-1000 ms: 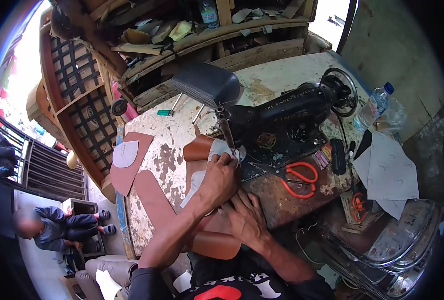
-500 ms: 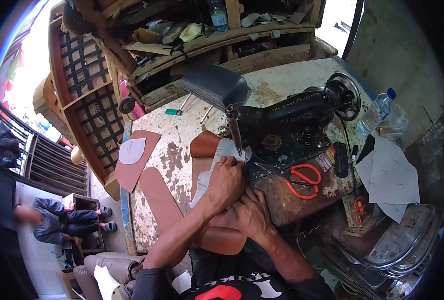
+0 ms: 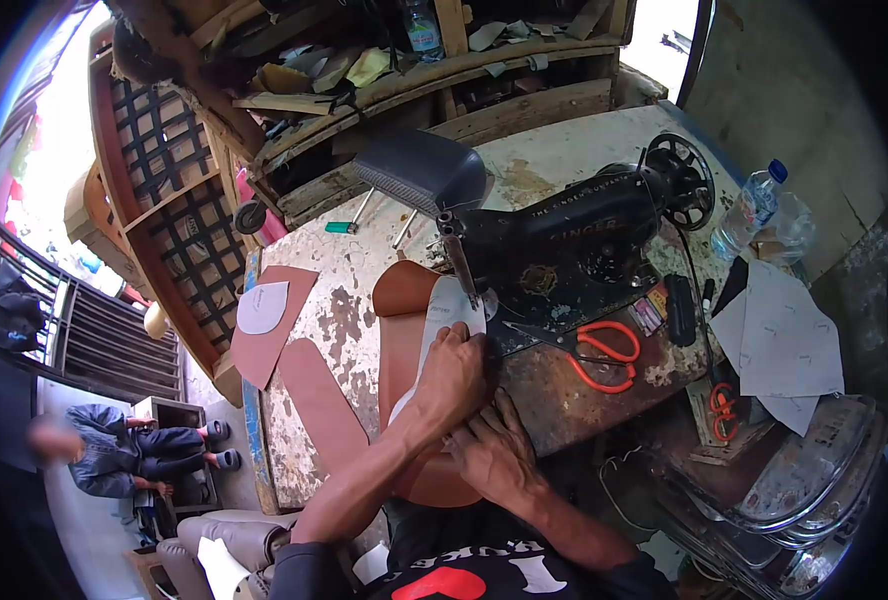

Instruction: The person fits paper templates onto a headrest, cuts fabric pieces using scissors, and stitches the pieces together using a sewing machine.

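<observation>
A black Singer sewing machine [image 3: 584, 235] stands on the worn table, its needle end over a brown leather piece [image 3: 404, 345] with a white backing piece [image 3: 454, 305] on top. The leather's far end curls up, and its near end [image 3: 439, 483] hangs toward my body. My left hand [image 3: 449, 375] is closed, with curled fingers gripping the layered leather just in front of the needle end. Close below it, my right hand [image 3: 494, 455] lies on the leather's right side, fingers stretched and spread. Its fingertips are partly hidden by the left hand.
Orange-handled scissors [image 3: 604, 355] lie right of the hands. Flat brown leather cutouts [image 3: 324, 405] lie to the left. Behind the machine are a black padded piece [image 3: 424, 168] and a green lighter [image 3: 341, 228]. A water bottle [image 3: 749, 210] stands at right; a person [image 3: 114, 450] sits far left.
My left hand has shifted slightly toward me and left along the leather. My right hand has also slid a little toward me. The camera view has tilted slightly.
</observation>
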`<act>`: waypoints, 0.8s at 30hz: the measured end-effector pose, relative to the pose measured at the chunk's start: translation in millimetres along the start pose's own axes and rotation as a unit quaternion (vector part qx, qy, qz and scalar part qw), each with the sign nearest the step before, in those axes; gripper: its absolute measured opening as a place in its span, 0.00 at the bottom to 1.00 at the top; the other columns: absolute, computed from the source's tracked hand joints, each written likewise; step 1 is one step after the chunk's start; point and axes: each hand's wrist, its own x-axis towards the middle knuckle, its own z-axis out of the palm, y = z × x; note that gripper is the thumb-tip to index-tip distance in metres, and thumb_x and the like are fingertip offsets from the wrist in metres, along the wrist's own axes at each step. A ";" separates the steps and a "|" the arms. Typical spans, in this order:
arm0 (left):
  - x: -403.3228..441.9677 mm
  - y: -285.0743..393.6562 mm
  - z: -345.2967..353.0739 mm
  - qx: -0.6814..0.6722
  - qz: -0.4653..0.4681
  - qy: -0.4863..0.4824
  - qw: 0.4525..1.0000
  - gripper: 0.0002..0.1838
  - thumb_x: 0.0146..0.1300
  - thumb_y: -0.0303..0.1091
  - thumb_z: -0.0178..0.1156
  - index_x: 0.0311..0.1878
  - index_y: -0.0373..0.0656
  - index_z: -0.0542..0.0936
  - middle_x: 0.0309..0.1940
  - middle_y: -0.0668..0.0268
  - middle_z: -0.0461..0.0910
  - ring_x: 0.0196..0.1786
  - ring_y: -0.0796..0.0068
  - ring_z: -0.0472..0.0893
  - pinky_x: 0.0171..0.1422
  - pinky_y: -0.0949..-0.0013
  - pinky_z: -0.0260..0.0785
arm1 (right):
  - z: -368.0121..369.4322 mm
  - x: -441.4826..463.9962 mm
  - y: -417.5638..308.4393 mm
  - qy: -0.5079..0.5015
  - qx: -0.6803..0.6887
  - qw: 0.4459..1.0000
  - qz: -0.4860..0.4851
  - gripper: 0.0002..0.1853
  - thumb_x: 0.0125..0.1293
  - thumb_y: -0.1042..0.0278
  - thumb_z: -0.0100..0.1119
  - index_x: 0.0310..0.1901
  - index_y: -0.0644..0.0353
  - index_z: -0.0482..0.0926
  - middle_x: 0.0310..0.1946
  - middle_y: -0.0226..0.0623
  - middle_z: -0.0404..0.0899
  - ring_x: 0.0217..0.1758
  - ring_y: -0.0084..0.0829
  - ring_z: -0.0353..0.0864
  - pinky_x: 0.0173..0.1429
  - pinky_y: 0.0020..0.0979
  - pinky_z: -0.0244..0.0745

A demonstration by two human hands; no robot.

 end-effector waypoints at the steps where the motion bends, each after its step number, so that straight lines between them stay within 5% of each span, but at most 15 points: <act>1: 0.4 0.4 -0.8 0.001 0.001 -0.003 1.000 0.12 0.57 0.27 0.68 0.42 0.31 0.83 0.42 0.39 0.80 0.50 0.38 0.81 0.57 0.45 0.77 | -2.1 -0.1 0.3 -0.017 -0.018 1.000 -0.001 0.17 0.67 0.65 0.64 0.55 0.61 0.87 0.58 0.49 0.85 0.71 0.49 0.76 0.84 0.57 0.55; 7: 0.0 -4.1 5.5 -0.032 -0.038 -0.021 0.999 0.14 0.55 0.23 0.64 0.45 0.30 0.83 0.45 0.39 0.79 0.52 0.37 0.80 0.59 0.46 0.77 | 4.3 0.6 4.6 -0.027 -0.026 0.999 -0.003 0.19 0.66 0.63 0.66 0.56 0.59 0.88 0.57 0.46 0.86 0.70 0.47 0.78 0.83 0.57 0.56; 9: 0.6 -12.2 12.7 0.050 0.012 -0.036 0.998 0.25 0.56 0.19 0.58 0.60 0.33 0.82 0.42 0.42 0.79 0.48 0.41 0.80 0.55 0.49 0.77 | 4.8 3.8 6.2 -0.031 -0.027 0.999 -0.003 0.19 0.65 0.62 0.66 0.56 0.58 0.88 0.56 0.45 0.87 0.69 0.46 0.79 0.82 0.56 0.56; 16: 9.5 -9.3 13.9 -0.003 -0.007 0.036 0.999 0.18 0.53 0.19 0.59 0.49 0.33 0.83 0.36 0.45 0.80 0.45 0.45 0.79 0.55 0.51 0.74 | 6.5 12.8 15.7 0.012 -0.018 1.000 0.006 0.18 0.63 0.64 0.67 0.53 0.59 0.89 0.53 0.44 0.88 0.67 0.43 0.81 0.81 0.52 0.60; 19: 16.1 -6.5 8.9 -0.004 -0.010 -0.049 0.999 0.16 0.50 0.16 0.60 0.44 0.30 0.82 0.44 0.40 0.79 0.50 0.38 0.79 0.58 0.46 0.76 | 5.0 15.9 20.2 0.017 -0.016 1.000 0.020 0.16 0.61 0.66 0.67 0.49 0.59 0.90 0.51 0.44 0.89 0.65 0.43 0.83 0.80 0.51 0.62; 24: 24.1 -19.4 23.0 -0.042 -0.019 0.026 0.999 0.12 0.54 0.22 0.61 0.43 0.30 0.81 0.43 0.40 0.80 0.48 0.37 0.80 0.56 0.44 0.76 | 4.4 19.9 29.3 0.030 0.001 0.999 0.021 0.12 0.60 0.68 0.66 0.45 0.55 0.91 0.47 0.43 0.90 0.62 0.42 0.84 0.79 0.48 0.64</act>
